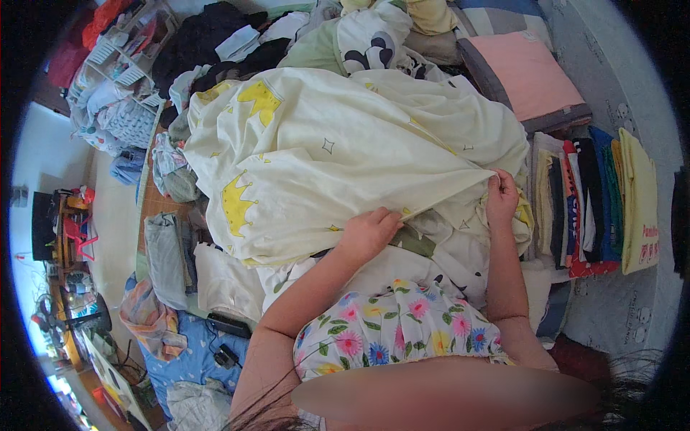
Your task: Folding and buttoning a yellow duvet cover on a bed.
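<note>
A large cream cloth point(323, 156) printed with yellow crowns and small stars is spread in loose folds in front of me. It looks like a bed sheet or duvet cover. My left hand point(372, 231) grips its near edge at the middle. Farther right, my right hand point(501, 196) pinches the same edge between thumb and fingers, and the fabric is drawn taut between the two. Below that edge lies a white fabric with green and black patches point(420, 258), partly hidden by my arms and the cloth.
Folded clothes point(582, 199) stand in a row at the right. Behind them lies a pink cushion with grey edges point(523, 75). Piled bedding point(377, 43) and dark clothes point(199, 43) fill the back. At left are folded grey trousers point(164, 258), a black adapter point(226, 355) and a plastic basket point(124, 59).
</note>
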Action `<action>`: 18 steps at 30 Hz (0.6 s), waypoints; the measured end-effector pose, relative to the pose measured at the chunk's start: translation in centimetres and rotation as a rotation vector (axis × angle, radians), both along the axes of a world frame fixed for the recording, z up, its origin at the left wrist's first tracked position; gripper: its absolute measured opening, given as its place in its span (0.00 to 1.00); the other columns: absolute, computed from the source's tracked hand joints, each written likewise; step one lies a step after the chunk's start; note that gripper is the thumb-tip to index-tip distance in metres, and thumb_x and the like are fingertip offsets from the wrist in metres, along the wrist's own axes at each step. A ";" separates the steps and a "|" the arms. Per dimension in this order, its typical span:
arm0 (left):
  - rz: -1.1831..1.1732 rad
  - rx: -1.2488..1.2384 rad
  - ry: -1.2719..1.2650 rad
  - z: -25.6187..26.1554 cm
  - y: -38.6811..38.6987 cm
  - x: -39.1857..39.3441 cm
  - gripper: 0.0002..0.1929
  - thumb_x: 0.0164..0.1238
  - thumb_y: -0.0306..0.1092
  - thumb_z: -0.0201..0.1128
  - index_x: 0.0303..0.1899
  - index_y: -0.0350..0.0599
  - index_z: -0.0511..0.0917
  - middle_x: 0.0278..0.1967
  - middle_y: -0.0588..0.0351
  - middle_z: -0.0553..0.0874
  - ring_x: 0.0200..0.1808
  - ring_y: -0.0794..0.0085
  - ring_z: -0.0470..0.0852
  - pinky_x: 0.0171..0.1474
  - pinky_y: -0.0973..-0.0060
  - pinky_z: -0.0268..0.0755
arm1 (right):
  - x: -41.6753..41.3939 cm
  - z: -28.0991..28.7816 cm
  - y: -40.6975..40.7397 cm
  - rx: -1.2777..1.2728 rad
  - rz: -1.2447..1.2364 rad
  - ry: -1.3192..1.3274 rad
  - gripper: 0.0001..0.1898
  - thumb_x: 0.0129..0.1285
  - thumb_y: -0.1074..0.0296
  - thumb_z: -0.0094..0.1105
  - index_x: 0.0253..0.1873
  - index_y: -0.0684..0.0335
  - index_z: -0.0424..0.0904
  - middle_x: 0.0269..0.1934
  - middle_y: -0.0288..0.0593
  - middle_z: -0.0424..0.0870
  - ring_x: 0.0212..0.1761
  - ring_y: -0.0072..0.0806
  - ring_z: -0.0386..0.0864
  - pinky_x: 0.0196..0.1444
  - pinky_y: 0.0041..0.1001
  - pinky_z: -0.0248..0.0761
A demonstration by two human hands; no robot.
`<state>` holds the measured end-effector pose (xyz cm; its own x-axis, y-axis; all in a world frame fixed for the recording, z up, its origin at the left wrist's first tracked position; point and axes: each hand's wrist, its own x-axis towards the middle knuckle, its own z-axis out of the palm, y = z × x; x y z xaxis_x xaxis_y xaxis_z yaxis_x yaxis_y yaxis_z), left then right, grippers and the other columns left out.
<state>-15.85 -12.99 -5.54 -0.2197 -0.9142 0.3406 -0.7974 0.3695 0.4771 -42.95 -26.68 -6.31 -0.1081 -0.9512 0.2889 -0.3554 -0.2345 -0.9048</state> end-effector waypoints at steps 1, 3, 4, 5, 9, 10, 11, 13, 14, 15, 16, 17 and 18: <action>0.038 0.009 0.059 0.2 -0.2 0.1 0.10 0.56 0.33 0.60 0.41 0.47 0.75 0.29 0.56 0.77 0.31 0.63 0.80 0.30 0.68 0.74 | -0.2 -0.1 0.0 -0.001 -0.002 0.001 0.06 0.63 0.75 0.53 0.44 0.67 0.75 0.35 0.36 0.79 0.37 0.18 0.75 0.42 0.19 0.68; 0.055 -0.010 0.068 1.0 -0.4 0.5 0.11 0.55 0.31 0.60 0.41 0.47 0.76 0.30 0.56 0.78 0.31 0.62 0.80 0.31 0.67 0.74 | -0.3 -0.2 0.0 0.012 0.016 -0.016 0.07 0.65 0.75 0.51 0.46 0.68 0.74 0.39 0.36 0.79 0.40 0.18 0.74 0.46 0.17 0.65; 0.073 -0.027 0.075 1.2 -0.4 0.6 0.12 0.53 0.28 0.61 0.41 0.47 0.77 0.32 0.55 0.80 0.32 0.60 0.80 0.31 0.66 0.75 | -0.2 -0.1 0.0 0.011 0.016 -0.016 0.07 0.65 0.75 0.51 0.46 0.68 0.74 0.39 0.36 0.79 0.40 0.18 0.74 0.46 0.17 0.65; 0.072 -0.028 0.075 1.1 -0.5 0.6 0.12 0.53 0.28 0.61 0.41 0.47 0.77 0.32 0.55 0.80 0.32 0.60 0.80 0.31 0.66 0.75 | -0.2 0.0 0.1 0.009 0.017 -0.014 0.07 0.65 0.76 0.51 0.46 0.67 0.74 0.39 0.36 0.79 0.40 0.18 0.74 0.46 0.17 0.65; 0.021 -0.098 -0.048 0.5 -0.5 0.9 0.12 0.51 0.28 0.59 0.41 0.47 0.77 0.37 0.56 0.79 0.38 0.62 0.79 0.38 0.66 0.74 | -0.2 0.0 0.1 0.030 0.021 0.015 0.07 0.64 0.76 0.51 0.46 0.67 0.74 0.38 0.36 0.79 0.40 0.18 0.74 0.46 0.18 0.65; -0.027 -0.127 -0.093 0.5 -0.5 1.0 0.12 0.51 0.30 0.58 0.40 0.47 0.77 0.40 0.57 0.79 0.42 0.64 0.78 0.39 0.67 0.73 | -0.1 0.2 0.2 0.029 0.020 0.015 0.07 0.64 0.76 0.51 0.46 0.67 0.74 0.38 0.36 0.79 0.40 0.18 0.74 0.46 0.18 0.65; -0.027 -0.128 -0.093 0.3 -0.6 1.0 0.12 0.51 0.30 0.58 0.40 0.47 0.77 0.40 0.57 0.79 0.42 0.64 0.78 0.39 0.67 0.73 | 0.1 0.3 0.3 -0.012 0.016 0.004 0.07 0.63 0.76 0.52 0.45 0.67 0.74 0.36 0.35 0.78 0.38 0.18 0.74 0.44 0.18 0.66; -0.041 -0.128 -0.083 0.3 -0.8 0.9 0.12 0.51 0.31 0.58 0.40 0.46 0.76 0.41 0.56 0.78 0.44 0.65 0.77 0.41 0.67 0.73 | 0.2 0.4 0.3 -0.055 0.012 -0.008 0.06 0.62 0.76 0.53 0.44 0.67 0.75 0.34 0.35 0.78 0.36 0.18 0.73 0.42 0.18 0.67; -0.040 -0.128 -0.084 0.4 -0.8 0.7 0.12 0.51 0.31 0.58 0.40 0.46 0.76 0.41 0.56 0.78 0.44 0.65 0.77 0.41 0.67 0.73 | 0.1 0.4 0.3 -0.042 0.010 -0.006 0.06 0.62 0.76 0.53 0.44 0.67 0.75 0.34 0.35 0.78 0.36 0.18 0.73 0.41 0.18 0.67; 0.015 -0.115 -0.058 0.9 -0.7 0.3 0.11 0.51 0.32 0.58 0.39 0.46 0.76 0.41 0.56 0.77 0.43 0.65 0.77 0.41 0.67 0.73 | 0.1 0.4 0.4 -0.027 0.007 -0.005 0.06 0.62 0.76 0.53 0.44 0.67 0.75 0.34 0.35 0.78 0.36 0.18 0.73 0.41 0.18 0.67; 0.070 -0.101 -0.032 1.2 -0.7 0.0 0.11 0.50 0.33 0.58 0.37 0.45 0.76 0.40 0.56 0.77 0.43 0.65 0.76 0.41 0.67 0.73 | 0.1 0.4 0.4 -0.027 0.007 -0.006 0.06 0.62 0.76 0.53 0.44 0.67 0.75 0.34 0.35 0.78 0.36 0.18 0.73 0.41 0.18 0.67; 0.070 -0.101 -0.033 1.1 -0.7 -0.1 0.11 0.50 0.33 0.58 0.37 0.45 0.76 0.40 0.56 0.77 0.43 0.65 0.76 0.41 0.67 0.73 | 0.1 0.4 0.4 -0.036 0.006 0.003 0.06 0.62 0.76 0.53 0.44 0.67 0.75 0.34 0.35 0.78 0.36 0.18 0.73 0.41 0.18 0.67; 0.080 -0.076 -0.082 1.1 -0.6 -0.1 0.11 0.50 0.33 0.60 0.37 0.46 0.77 0.40 0.57 0.77 0.42 0.64 0.77 0.41 0.67 0.73 | 0.1 0.5 0.4 -0.047 0.008 0.012 0.06 0.62 0.76 0.53 0.44 0.67 0.75 0.34 0.35 0.78 0.35 0.18 0.74 0.40 0.18 0.67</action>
